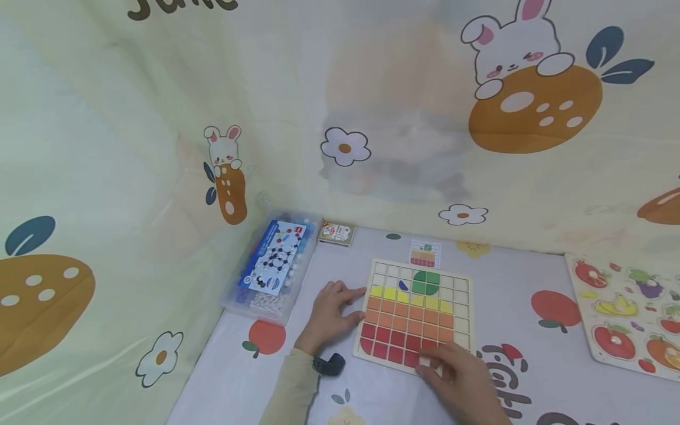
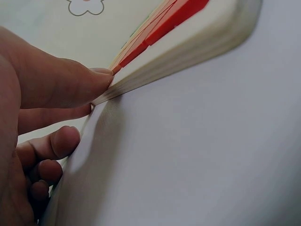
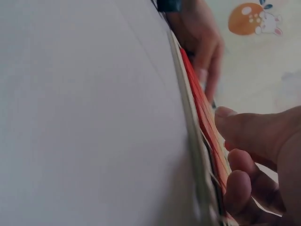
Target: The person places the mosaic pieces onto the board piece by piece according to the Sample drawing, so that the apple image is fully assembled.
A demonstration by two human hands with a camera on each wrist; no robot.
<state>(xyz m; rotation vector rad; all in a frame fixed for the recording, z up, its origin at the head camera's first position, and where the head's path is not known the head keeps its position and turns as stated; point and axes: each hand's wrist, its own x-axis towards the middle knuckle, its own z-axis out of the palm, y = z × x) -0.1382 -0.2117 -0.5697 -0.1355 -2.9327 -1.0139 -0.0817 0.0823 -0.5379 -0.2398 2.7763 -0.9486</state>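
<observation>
A cream grid board point(image 1: 464, 295) lies on the table, its lower rows filled with red, orange and yellow tiles. Green rounded tiles point(image 1: 426, 283) and a small blue piece point(image 1: 403, 285) sit in its upper part. My left hand point(image 1: 333, 313) rests against the board's left edge with thumb and forefinger extended; in the left wrist view the thumb touches that edge. Over the bottom row, toward the lower right corner, my right hand point(image 1: 459, 378) has its fingers curled. It appears to pinch a small red tile point(image 3: 227, 145), mostly hidden by the fingers.
A pattern card point(image 1: 425, 254) lies behind the board. To the left stand a clear plastic case point(image 1: 276, 265) with a molecule-picture card and a small box point(image 1: 337, 232). A fruit puzzle board point(image 1: 589, 307) lies at the far right. A printed cloth hangs behind.
</observation>
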